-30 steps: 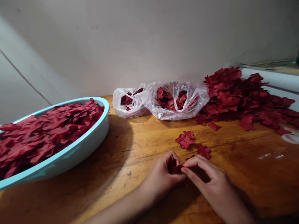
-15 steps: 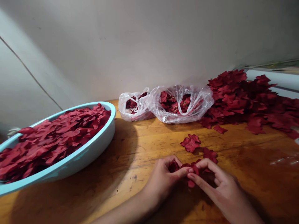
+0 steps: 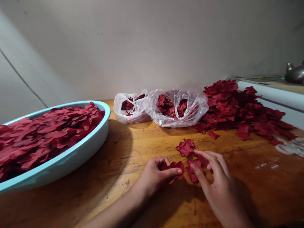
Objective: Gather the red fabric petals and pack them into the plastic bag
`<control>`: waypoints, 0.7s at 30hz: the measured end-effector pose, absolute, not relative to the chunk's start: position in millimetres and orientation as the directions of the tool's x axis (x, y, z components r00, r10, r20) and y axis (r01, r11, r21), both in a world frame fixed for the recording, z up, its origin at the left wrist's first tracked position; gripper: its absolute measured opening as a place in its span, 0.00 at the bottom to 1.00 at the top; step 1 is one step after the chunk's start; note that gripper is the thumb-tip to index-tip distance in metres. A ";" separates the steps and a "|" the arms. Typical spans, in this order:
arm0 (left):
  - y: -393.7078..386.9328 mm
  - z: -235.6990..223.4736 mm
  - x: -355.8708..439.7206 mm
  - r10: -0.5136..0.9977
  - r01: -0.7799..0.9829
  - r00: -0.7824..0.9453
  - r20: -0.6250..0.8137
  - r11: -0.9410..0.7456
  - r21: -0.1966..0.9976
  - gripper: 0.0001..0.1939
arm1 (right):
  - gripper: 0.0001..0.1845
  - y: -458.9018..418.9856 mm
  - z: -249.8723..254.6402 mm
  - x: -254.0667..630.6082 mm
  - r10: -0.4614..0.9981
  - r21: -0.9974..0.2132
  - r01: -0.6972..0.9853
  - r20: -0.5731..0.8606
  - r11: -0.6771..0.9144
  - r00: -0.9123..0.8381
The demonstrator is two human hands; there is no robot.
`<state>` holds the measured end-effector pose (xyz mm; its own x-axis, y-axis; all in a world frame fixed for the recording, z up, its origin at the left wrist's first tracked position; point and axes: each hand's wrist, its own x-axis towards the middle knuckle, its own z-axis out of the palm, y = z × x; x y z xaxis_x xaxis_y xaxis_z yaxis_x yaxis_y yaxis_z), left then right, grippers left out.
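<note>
Several dark red fabric petals [image 3: 178, 165] are pinched between the thumb and fingers of my left hand [image 3: 152, 174], low over the wooden table. To its right, my right hand [image 3: 218, 182] has its thumb and fingers apart around a red petal piece [image 3: 193, 171] on the table; whether the fingertips touch it I cannot tell. Another petal piece [image 3: 201, 160] is partly hidden under those fingers. Just beyond the hands lies a flower-shaped red petal piece [image 3: 185, 147].
A light blue basin [image 3: 95, 139] heaped with red petals stands at the left. Two clear plastic bags [image 3: 133, 118] of red pieces sit by the wall. A big petal pile [image 3: 225, 104] rises at the back right, near a crumpled clear plastic bag [image 3: 293, 147] and a metal kettle [image 3: 294, 72].
My hands have parted: the left keeps the petals, while the right has let go and opened over the loose pieces. The view has turned slightly right, bringing the kettle into sight.
</note>
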<state>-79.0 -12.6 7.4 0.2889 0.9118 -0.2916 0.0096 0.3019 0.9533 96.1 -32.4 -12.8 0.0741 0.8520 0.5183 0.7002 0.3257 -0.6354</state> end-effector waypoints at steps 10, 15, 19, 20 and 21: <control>-13.5 2.3 -81.8 0.882 -0.037 0.439 -0.172 0.209 0.977 0.15 | 0.12 -22.7 -17.9 98.0 0.960 -0.756 0.608 0.279 0.240 -0.032; -9.6 -1.9 -78.1 0.935 -0.054 0.285 -0.210 0.234 0.971 0.20 | 0.09 -14.3 -14.6 110.2 0.896 -0.627 0.737 0.440 0.252 0.068; -11.6 0.7 -76.7 0.947 0.029 0.228 -0.228 0.227 0.973 0.21 | 0.10 -27.6 -1.7 90.3 0.957 -0.724 0.632 0.272 0.276 -0.106; -12.7 2.1 -77.3 0.957 0.067 0.213 -0.196 0.186 0.980 0.20 | 0.11 -30.6 0.6 83.8 0.962 -0.744 0.609 0.219 0.274 -0.166; -13.8 3.2 -78.1 0.965 0.091 0.209 -0.160 0.143 0.985 0.19 | 0.11 -32.5 1.7 78.4 0.960 -0.756 0.592 0.192 0.278 -0.204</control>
<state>-78.1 -13.8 3.2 0.2087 0.9648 -0.1598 0.0913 0.1434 0.9854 78.4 -32.5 1.7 -0.2044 0.9598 0.1925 0.5923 0.2778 -0.7563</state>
